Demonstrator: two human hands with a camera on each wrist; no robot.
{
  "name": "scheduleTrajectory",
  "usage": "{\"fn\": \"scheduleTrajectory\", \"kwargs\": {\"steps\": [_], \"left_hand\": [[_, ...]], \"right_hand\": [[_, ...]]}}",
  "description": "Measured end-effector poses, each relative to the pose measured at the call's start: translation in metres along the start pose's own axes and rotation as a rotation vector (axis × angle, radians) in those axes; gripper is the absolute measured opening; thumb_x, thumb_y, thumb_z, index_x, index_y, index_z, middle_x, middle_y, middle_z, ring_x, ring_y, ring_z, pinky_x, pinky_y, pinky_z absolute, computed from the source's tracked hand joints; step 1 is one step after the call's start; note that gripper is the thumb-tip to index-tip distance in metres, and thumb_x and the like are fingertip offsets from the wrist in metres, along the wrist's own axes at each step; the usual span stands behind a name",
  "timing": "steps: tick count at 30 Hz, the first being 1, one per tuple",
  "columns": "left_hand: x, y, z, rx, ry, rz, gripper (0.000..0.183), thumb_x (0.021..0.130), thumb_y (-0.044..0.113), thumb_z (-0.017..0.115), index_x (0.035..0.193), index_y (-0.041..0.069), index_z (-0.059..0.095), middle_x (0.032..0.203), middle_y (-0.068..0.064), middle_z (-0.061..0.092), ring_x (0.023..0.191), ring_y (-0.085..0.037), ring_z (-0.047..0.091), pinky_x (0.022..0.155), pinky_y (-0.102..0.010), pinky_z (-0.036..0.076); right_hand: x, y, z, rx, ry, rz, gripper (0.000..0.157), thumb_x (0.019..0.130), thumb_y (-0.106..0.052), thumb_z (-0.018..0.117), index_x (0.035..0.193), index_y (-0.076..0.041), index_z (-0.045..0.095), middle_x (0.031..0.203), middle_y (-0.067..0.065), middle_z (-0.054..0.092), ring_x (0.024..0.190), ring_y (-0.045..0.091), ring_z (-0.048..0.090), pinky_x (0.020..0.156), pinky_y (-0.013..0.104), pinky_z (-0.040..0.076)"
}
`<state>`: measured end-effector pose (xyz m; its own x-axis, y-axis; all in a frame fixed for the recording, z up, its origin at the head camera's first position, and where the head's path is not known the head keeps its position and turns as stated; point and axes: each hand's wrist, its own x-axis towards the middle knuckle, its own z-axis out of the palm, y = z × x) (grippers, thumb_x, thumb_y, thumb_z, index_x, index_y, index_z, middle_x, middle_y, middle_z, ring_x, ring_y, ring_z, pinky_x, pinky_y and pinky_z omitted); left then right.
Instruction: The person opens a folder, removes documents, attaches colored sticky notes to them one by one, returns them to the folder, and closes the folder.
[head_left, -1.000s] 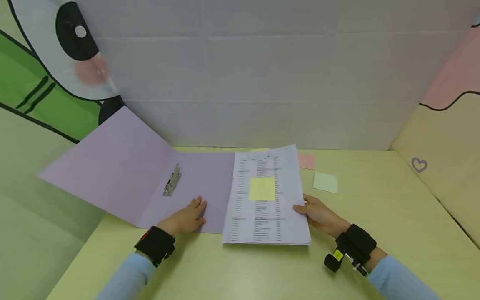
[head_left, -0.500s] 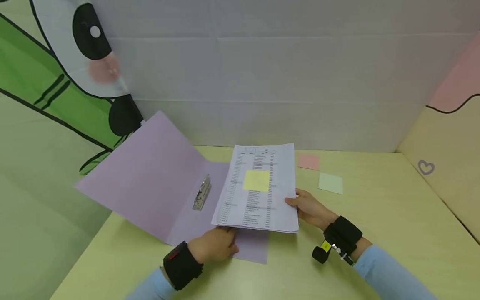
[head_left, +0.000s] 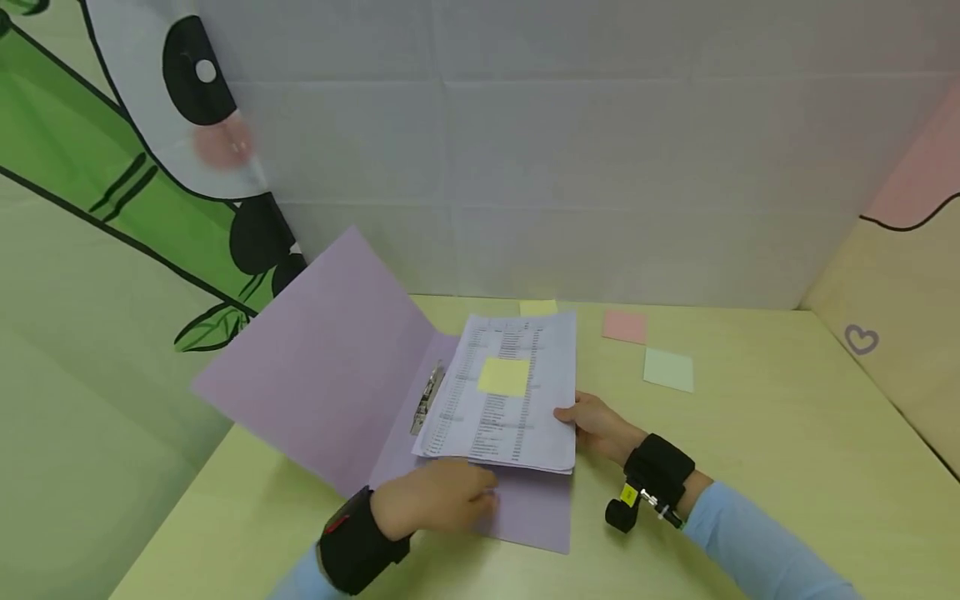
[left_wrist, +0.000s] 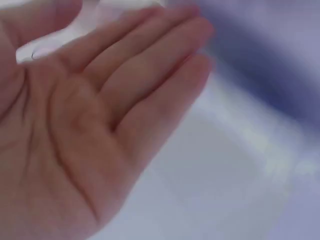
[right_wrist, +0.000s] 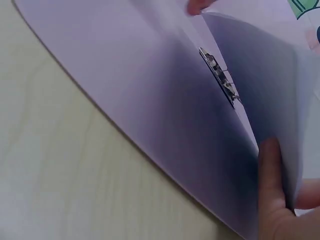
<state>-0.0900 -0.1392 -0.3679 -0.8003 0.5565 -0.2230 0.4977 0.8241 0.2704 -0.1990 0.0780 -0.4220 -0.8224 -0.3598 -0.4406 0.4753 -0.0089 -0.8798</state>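
Note:
My right hand (head_left: 603, 427) pinches the right edge of a stack of printed papers (head_left: 517, 429), thumb on top. A yellow sticky note (head_left: 504, 377) lies on the top sheet. The stack is raised over an open lilac folder (head_left: 322, 358), whose left cover stands tilted up. Beside the papers' left edge shows the folder's metal clip (head_left: 427, 400); in the right wrist view the clip (right_wrist: 219, 77) appears beneath the lifted sheets (right_wrist: 272, 85). My left hand (head_left: 435, 496) is over the folder's near edge, fingers extended and palm bare in the left wrist view; contact is unclear.
Pink (head_left: 624, 326) and pale green (head_left: 669, 369) paper squares lie on the table (head_left: 750, 433) right of the papers. A yellow one (head_left: 538, 307) is behind the stack. A pale wall (head_left: 562, 167) rises at the table's back.
The folder has slid right beneath the papers, and its clip is now close to their left edge. My left hand moved right with it. My right hand shifted the papers left.

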Motion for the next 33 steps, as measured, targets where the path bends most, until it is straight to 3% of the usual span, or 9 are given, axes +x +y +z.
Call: {"fn": "scheduleTrajectory", "kwargs": {"steps": [3, 5, 7, 11, 13, 17, 20, 28, 33], "left_hand": [[-0.006, -0.018, -0.027, 0.003, 0.219, -0.037, 0.015, 0.091, 0.017, 0.055, 0.091, 0.008, 0.066, 0.077, 0.003, 0.061, 0.066, -0.010, 0.053, 0.061, -0.027, 0.045], [-0.009, -0.037, -0.043, 0.059, 0.337, -0.130, 0.018, 0.090, 0.016, 0.056, 0.101, 0.006, 0.066, 0.093, -0.002, 0.065, 0.082, -0.017, 0.060, 0.074, -0.034, 0.049], [-0.011, -0.058, -0.054, 0.114, 0.382, -0.210, 0.027, 0.089, 0.014, 0.057, 0.112, 0.001, 0.061, 0.111, -0.012, 0.062, 0.103, -0.028, 0.058, 0.091, -0.043, 0.044], [-0.018, -0.094, -0.060, 0.184, 0.324, -0.299, 0.038, 0.088, 0.011, 0.056, 0.122, -0.006, 0.053, 0.129, -0.025, 0.050, 0.125, -0.042, 0.040, 0.103, -0.055, 0.029], [-0.023, -0.105, -0.056, 0.183, 0.288, -0.313, 0.039, 0.087, 0.010, 0.057, 0.121, -0.008, 0.053, 0.130, -0.029, 0.047, 0.125, -0.046, 0.037, 0.103, -0.056, 0.028], [-0.035, -0.120, -0.042, 0.194, 0.297, -0.295, 0.037, 0.082, 0.005, 0.062, 0.115, -0.011, 0.055, 0.125, -0.034, 0.048, 0.119, -0.048, 0.041, 0.099, -0.056, 0.032], [-0.040, -0.126, -0.035, 0.156, 0.292, -0.287, 0.038, 0.080, 0.001, 0.062, 0.114, -0.013, 0.054, 0.124, -0.037, 0.046, 0.118, -0.049, 0.041, 0.098, -0.055, 0.034], [-0.038, -0.136, -0.026, -0.062, 0.096, -0.313, 0.043, 0.083, 0.001, 0.054, 0.122, -0.017, 0.046, 0.130, -0.039, 0.036, 0.123, -0.051, 0.033, 0.102, -0.057, 0.028], [-0.036, -0.134, -0.011, -0.138, 0.076, -0.258, 0.044, 0.082, 0.002, 0.056, 0.121, -0.015, 0.047, 0.132, -0.037, 0.037, 0.124, -0.049, 0.035, 0.102, -0.055, 0.029]], "right_hand": [[-0.001, 0.006, 0.007, 0.065, -0.011, 0.027, 0.041, 0.095, 0.000, 0.039, 0.135, 0.003, 0.034, 0.127, 0.019, 0.050, 0.097, 0.019, 0.057, 0.080, 0.035, 0.048], [-0.001, 0.009, 0.012, 0.101, -0.025, 0.038, 0.041, 0.095, 0.002, 0.038, 0.135, 0.004, 0.033, 0.127, 0.019, 0.049, 0.099, 0.020, 0.057, 0.082, 0.036, 0.048], [-0.001, 0.012, 0.018, 0.122, -0.025, 0.038, 0.039, 0.094, 0.003, 0.038, 0.133, 0.006, 0.033, 0.125, 0.019, 0.050, 0.098, 0.020, 0.056, 0.083, 0.036, 0.047], [0.002, 0.016, 0.027, 0.116, 0.015, 0.032, 0.036, 0.093, 0.004, 0.039, 0.129, 0.007, 0.035, 0.119, 0.017, 0.053, 0.096, 0.019, 0.057, 0.083, 0.036, 0.047], [0.002, 0.017, 0.029, 0.101, 0.035, 0.031, 0.034, 0.093, 0.004, 0.039, 0.127, 0.007, 0.037, 0.117, 0.017, 0.054, 0.094, 0.019, 0.058, 0.084, 0.037, 0.048], [0.002, 0.020, 0.030, 0.064, 0.038, 0.037, 0.032, 0.094, 0.003, 0.040, 0.125, 0.008, 0.038, 0.116, 0.018, 0.055, 0.093, 0.019, 0.059, 0.084, 0.038, 0.049], [0.001, 0.022, 0.029, 0.029, 0.042, 0.034, 0.032, 0.094, 0.001, 0.040, 0.126, 0.007, 0.038, 0.118, 0.019, 0.054, 0.093, 0.019, 0.059, 0.082, 0.037, 0.049], [-0.009, 0.023, 0.010, -0.082, 0.071, 0.012, 0.035, 0.094, -0.002, 0.042, 0.128, 0.008, 0.037, 0.118, 0.019, 0.054, 0.094, 0.019, 0.059, 0.078, 0.034, 0.050], [-0.019, 0.023, -0.013, -0.107, 0.019, -0.011, 0.037, 0.095, -0.002, 0.041, 0.131, 0.006, 0.038, 0.121, 0.019, 0.054, 0.097, 0.019, 0.059, 0.079, 0.034, 0.049]]}}
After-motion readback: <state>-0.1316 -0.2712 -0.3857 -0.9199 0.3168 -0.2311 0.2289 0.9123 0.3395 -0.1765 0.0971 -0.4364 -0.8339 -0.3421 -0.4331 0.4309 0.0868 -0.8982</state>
